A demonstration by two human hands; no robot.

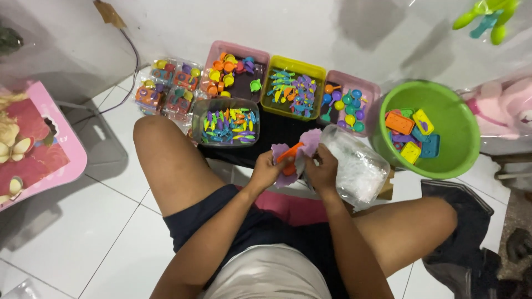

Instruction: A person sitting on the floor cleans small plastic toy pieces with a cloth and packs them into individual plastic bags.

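At the centre of the frame, the left hand [267,169] gripped an orange plastic toy spoon [290,155] while the right hand [321,169] pinched purple plastic toy pieces [307,141] beside a clear plastic bag [357,163]. Above, a grey tub of multicoloured toy cutlery [226,123] and a green round basin [460,127] stood well stocked, so plenty appeared left unpacked.

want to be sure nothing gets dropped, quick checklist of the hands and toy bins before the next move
1. Left hand grip on orange toy utensil: ok, fingers closed around it.
2. Right hand on purple toy pieces: ok, held.
3. Clear plastic bags within reach: ok, beside the right hand.
4. Green basin upright: ok, coloured blocks inside.
5. Toy trays sorted, none tipped: ok.
6. How many pieces are in the hands: cannot tell.
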